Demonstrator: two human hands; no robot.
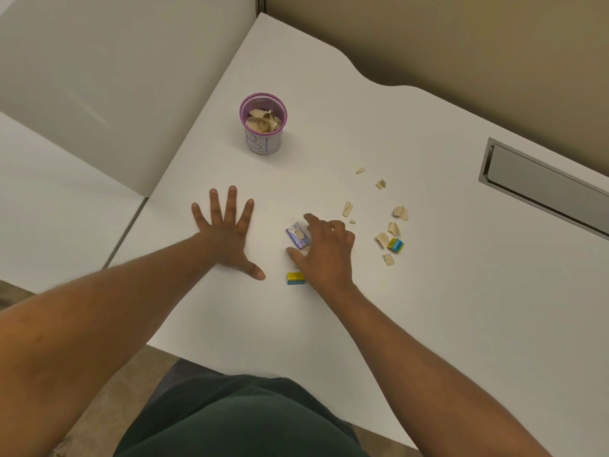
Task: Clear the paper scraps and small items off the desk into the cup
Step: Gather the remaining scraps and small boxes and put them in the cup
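The left hand (pixel 227 230) lies flat and spread on the white desk (pixel 428 308), holding nothing. The right hand (pixel 324 249) hovers half open over a small purple box (pixel 297 237), thumb and forefinger at its two ends, not yet closed. Beige paper scraps (pixel 392 229) lie to its right; the purple mesh cup (pixel 263 127) stands farther back.

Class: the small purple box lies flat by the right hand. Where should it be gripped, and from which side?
Pinch the purple box across its two long edges, from above. It lies flat, so only the narrow width fits between thumb and fingers; the right hand is already open around it.
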